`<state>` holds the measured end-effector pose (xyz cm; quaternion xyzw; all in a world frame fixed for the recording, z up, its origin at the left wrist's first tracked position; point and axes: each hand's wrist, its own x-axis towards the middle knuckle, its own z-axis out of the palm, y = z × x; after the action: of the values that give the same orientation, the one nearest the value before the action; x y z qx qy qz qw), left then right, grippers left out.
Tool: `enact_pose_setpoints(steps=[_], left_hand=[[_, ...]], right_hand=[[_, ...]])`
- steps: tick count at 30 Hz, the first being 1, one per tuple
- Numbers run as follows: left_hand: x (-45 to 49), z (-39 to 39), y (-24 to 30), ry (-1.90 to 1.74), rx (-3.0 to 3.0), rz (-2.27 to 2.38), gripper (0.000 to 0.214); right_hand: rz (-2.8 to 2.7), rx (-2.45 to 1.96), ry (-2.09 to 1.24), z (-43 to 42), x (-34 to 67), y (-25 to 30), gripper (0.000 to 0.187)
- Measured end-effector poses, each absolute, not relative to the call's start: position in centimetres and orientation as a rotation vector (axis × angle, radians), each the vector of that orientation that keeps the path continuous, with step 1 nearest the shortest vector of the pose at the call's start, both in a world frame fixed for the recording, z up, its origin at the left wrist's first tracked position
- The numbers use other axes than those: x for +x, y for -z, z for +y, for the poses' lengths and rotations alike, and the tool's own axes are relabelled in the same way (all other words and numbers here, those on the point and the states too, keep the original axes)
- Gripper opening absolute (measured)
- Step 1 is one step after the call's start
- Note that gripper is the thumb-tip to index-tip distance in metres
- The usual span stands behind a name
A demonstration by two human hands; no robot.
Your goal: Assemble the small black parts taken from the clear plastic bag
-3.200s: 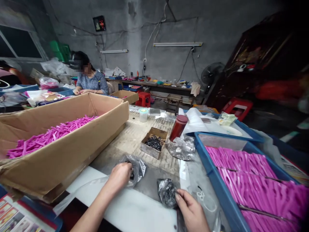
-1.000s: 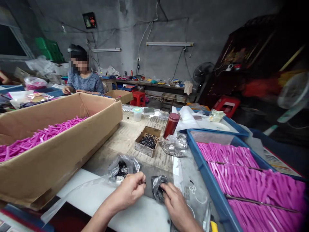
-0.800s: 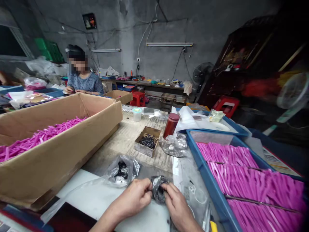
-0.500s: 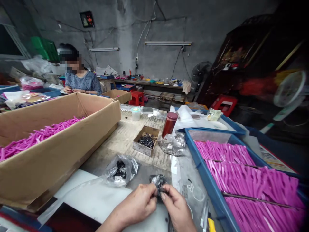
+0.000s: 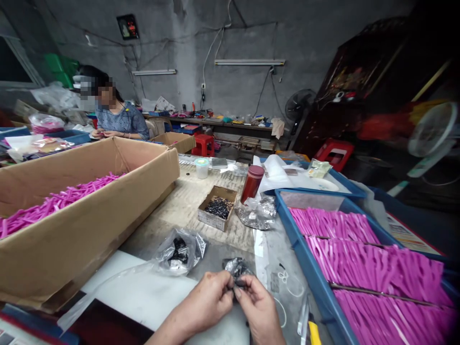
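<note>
My left hand (image 5: 214, 298) and my right hand (image 5: 257, 303) meet low in the middle of the view, thumbs and fingers pinched close together. Between them is the near end of a small clear plastic bag (image 5: 236, 265) with dark contents. Both hands appear closed on its gathered edge; the fingertips hide part of it. To the left lies an opened clear plastic bag (image 5: 179, 256) with black pieces inside. A white sheet (image 5: 143, 282) is under my left forearm.
A long cardboard box (image 5: 89, 225) of pink strips stands left; a blue tray (image 5: 298, 258) of pink strips, right. Ahead are a small box (image 5: 217, 211) of black pieces and a red-brown jar (image 5: 252, 183). A yellow-handled tool (image 5: 314, 330) lies near right. A co-worker (image 5: 120, 120) sits beyond.
My right hand has shifted slightly left, with its fingers rolled a little at the bag's edge. My left hand has barely moved. The co-worker's head has turned and moved left.
</note>
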<state>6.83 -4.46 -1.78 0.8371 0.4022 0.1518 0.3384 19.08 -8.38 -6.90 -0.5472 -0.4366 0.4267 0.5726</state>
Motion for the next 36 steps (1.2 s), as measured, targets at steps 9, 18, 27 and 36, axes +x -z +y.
enact_pose_setpoints(steps=[9, 18, 27, 36], left_hand=[[6.7, -4.3, 1.9, -0.452, 2.099, 1.061, 0.011], [6.5, -4.3, 1.5, -0.435, 2.133, 1.026, 0.011], [6.2, -4.5, 0.9, -0.35, 2.236, 1.01, 0.012], [6.0, -4.5, 1.2, -0.29, 2.337, 0.944, 0.015]], right_hand=[[-1.345, -1.295, -0.813, -8.8, 19.7, 6.2, 0.014], [-1.447, -1.246, -0.98, -9.2, 20.5, 5.3, 0.015], [-1.348, -1.185, -1.073, -9.2, 20.0, 4.8, 0.008], [-1.488, -1.27, -1.125, -9.3, 20.7, 4.1, 0.014]])
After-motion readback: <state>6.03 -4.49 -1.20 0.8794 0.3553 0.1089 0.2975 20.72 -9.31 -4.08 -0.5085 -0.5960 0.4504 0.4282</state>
